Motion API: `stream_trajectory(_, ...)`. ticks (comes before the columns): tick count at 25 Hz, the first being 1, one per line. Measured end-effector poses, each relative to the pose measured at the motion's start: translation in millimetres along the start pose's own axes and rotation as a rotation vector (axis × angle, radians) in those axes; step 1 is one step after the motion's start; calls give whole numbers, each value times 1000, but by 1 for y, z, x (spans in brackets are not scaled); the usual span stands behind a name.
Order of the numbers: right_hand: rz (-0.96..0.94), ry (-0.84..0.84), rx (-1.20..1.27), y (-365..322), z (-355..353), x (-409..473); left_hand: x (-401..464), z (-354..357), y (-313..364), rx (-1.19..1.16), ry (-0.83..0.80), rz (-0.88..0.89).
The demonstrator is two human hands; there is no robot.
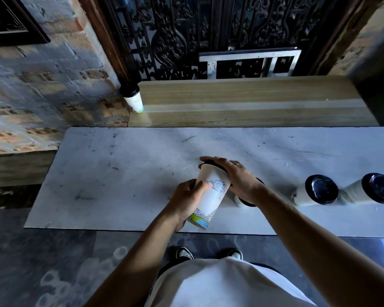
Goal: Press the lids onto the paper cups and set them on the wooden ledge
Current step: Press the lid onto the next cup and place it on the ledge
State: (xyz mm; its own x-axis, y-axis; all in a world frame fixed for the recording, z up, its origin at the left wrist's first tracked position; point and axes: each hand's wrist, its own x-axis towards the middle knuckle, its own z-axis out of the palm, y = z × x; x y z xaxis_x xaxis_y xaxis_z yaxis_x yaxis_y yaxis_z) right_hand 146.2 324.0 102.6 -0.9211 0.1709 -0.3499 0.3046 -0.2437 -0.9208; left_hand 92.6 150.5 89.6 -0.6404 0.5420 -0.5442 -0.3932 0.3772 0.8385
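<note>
I hold a white paper cup (211, 196) with a printed drawing, tilted away from me above the white table (120, 173). My left hand (186, 200) grips its lower body. My right hand (233, 176) curls over the black lid (208, 163) at the cup's rim and presses it on. One lidded cup (132, 97) stands upright at the left end of the wooden ledge (253, 103). Two lidded cups (317, 192) (370, 190) stand on the table to the right. Another cup (245, 199) is partly hidden under my right wrist.
The ledge runs behind the table, below a dark ornate metal grille (208, 34). A brick wall (42, 85) rises at the left. My shoes (184, 253) stand on the grey floor at the table's near edge.
</note>
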Motion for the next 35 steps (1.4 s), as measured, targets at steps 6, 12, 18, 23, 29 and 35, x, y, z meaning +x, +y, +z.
stream_trajectory(6,-20,-40,-37,-1,-4,2,1,0,3,39,0,14)
stream_trajectory(12,-13,-59,-80,0,-6,2,-6,2,2,39,-3,4)
stream_trajectory(18,-16,-50,-48,-1,-4,7,-13,10,7,-57,22,7)
stream_trajectory(23,58,204,503,1,2,15,-8,15,28,-337,-29,-149)
stream_trajectory(29,161,235,591,15,18,-3,-2,16,31,-478,66,-174)
stream_trajectory(35,139,131,623,28,30,-12,-1,21,28,-399,98,-150)
